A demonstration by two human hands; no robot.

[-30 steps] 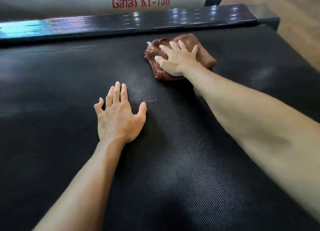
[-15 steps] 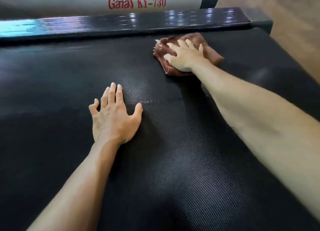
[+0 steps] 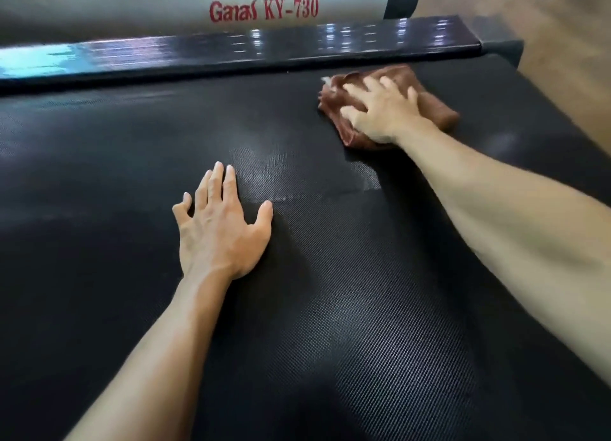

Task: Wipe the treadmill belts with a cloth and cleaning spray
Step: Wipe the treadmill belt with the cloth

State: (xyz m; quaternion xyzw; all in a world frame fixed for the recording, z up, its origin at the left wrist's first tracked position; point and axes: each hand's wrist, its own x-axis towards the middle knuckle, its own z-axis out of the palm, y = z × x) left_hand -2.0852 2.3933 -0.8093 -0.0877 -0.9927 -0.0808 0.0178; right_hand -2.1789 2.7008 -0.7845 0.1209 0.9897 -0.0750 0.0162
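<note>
Black treadmill belt (image 3: 330, 308), left hand (image 3: 221, 229) flat on it, right hand (image 3: 383, 113) flat atop brown cloth (image 3: 436, 109) angled lower-right.

Belt (image 3: 99, 176) open left of cloth (image 3: 439, 109); side rail (image 3: 231, 52) bounds far edge just beyond.
</note>
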